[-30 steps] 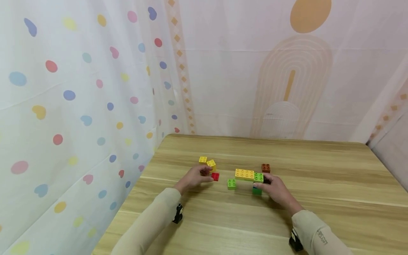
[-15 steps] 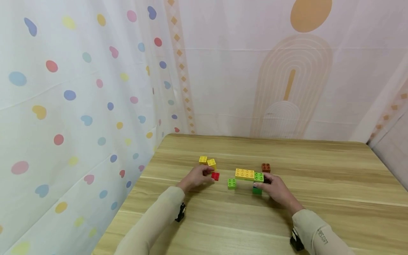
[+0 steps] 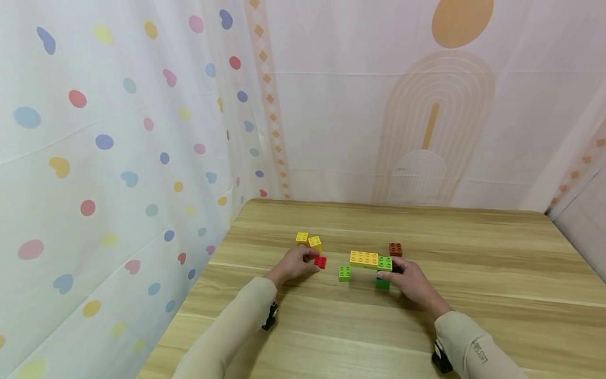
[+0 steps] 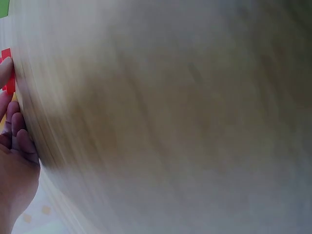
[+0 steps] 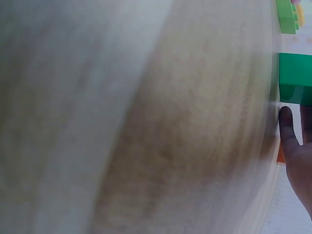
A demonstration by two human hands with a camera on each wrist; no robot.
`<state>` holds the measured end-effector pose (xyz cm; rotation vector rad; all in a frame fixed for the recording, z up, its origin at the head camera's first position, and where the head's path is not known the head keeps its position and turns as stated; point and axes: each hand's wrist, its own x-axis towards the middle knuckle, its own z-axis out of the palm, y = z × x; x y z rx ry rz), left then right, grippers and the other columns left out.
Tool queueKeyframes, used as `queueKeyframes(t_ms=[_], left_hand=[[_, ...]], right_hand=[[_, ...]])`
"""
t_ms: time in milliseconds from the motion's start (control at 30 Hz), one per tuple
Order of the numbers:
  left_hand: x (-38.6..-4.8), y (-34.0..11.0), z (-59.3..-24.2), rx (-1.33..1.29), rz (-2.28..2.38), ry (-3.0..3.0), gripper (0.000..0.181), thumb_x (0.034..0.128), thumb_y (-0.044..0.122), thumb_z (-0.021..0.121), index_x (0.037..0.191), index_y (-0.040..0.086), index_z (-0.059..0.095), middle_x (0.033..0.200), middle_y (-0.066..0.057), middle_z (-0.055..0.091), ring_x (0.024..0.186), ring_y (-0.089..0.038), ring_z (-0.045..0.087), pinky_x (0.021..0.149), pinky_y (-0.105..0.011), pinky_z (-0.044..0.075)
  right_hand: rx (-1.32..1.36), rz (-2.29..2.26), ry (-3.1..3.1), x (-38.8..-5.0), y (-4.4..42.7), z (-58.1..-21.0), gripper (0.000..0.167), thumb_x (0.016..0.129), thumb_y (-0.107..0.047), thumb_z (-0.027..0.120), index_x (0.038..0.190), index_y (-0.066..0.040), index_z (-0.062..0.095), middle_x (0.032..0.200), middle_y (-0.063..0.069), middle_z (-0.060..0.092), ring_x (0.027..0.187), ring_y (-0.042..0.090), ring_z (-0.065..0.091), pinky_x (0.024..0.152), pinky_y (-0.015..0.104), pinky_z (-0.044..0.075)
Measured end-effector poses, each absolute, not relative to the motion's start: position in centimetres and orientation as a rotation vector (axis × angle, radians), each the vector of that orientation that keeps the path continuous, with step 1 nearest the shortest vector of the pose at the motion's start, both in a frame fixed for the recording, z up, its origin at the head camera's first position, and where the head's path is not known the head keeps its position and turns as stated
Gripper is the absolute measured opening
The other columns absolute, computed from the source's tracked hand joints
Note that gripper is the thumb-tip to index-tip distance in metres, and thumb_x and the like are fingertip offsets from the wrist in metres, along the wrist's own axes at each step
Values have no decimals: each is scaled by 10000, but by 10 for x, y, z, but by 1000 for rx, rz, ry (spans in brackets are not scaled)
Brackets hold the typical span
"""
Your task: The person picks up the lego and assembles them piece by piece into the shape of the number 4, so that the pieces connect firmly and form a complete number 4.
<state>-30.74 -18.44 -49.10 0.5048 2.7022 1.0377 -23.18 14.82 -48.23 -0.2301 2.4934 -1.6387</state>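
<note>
My left hand (image 3: 294, 263) is at a small red toy building brick (image 3: 322, 262), thumb and index finger on either side of it. In the left wrist view the thumb covers part of the red brick (image 4: 10, 87). My right hand (image 3: 412, 281) grips a brick stack from its right side, thumb in front and fingers behind. This stack has a green brick (image 3: 382, 283) at the bottom, a bit of blue above it, a lime brick (image 3: 385, 261) on top, and a long yellow brick (image 3: 363, 258) jutting left. Fingers hide part of the stack.
A loose lime brick (image 3: 344, 273) lies between the hands. Two yellow bricks (image 3: 302, 237) sit behind my left hand, and a brown brick (image 3: 395, 249) stands behind the stack. Curtains (image 3: 331, 131) hang past the far edge of the wooden table (image 3: 350, 337).
My left hand has shifted slightly right and its thumb and index finger have closed in on the red brick. The right hand and the stack have stayed in place.
</note>
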Motion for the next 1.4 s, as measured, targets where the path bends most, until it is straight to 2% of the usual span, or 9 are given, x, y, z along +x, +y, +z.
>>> queueKeyframes(t_ms=[267, 533, 767, 967, 1400], left_hand=[[-304, -186, -490, 486, 1053, 2702, 340, 873, 199, 784, 1177, 71, 702, 1059, -8, 616, 952, -160, 535, 869, -375, 472], [-297, -192, -488, 428, 1137, 2664, 181, 865, 221, 793, 1005, 130, 723, 927, 12, 631, 850, -163, 546, 756, -318, 475], [-292, -188, -474, 422, 1228, 2640, 260, 875, 206, 766, 1112, 108, 728, 945, -2, 640, 852, -173, 552, 711, -308, 479], [-293, -176, -458, 383, 1313, 2659, 322, 871, 208, 775, 1152, 72, 699, 950, -11, 651, 863, -161, 567, 737, -295, 482], [-298, -139, -420, 468, 1427, 2563, 299, 876, 292, 775, 1112, 119, 713, 947, -8, 679, 855, -167, 596, 716, -298, 501]], right_hand=[[-226, -1651, 2481, -231, 150, -483, 563, 903, -339, 740, 1349, -28, 592, 1137, 78, 668, 942, 186, 566, 786, 326, 474], [-219, -1652, 2468, -231, 149, -483, 567, 903, -344, 739, 1353, -32, 589, 1144, 80, 664, 945, 192, 559, 790, 326, 469], [-209, -1635, 2486, -231, 149, -483, 570, 903, -356, 737, 1351, -37, 590, 1144, 79, 661, 942, 196, 556, 788, 330, 465], [-224, -1628, 2493, -232, 149, -483, 562, 905, -349, 735, 1344, -28, 592, 1149, 82, 659, 947, 191, 564, 797, 327, 471], [-232, -1624, 2501, -235, 149, -485, 544, 908, -356, 730, 1327, -34, 603, 1149, 79, 654, 949, 193, 565, 798, 330, 476]])
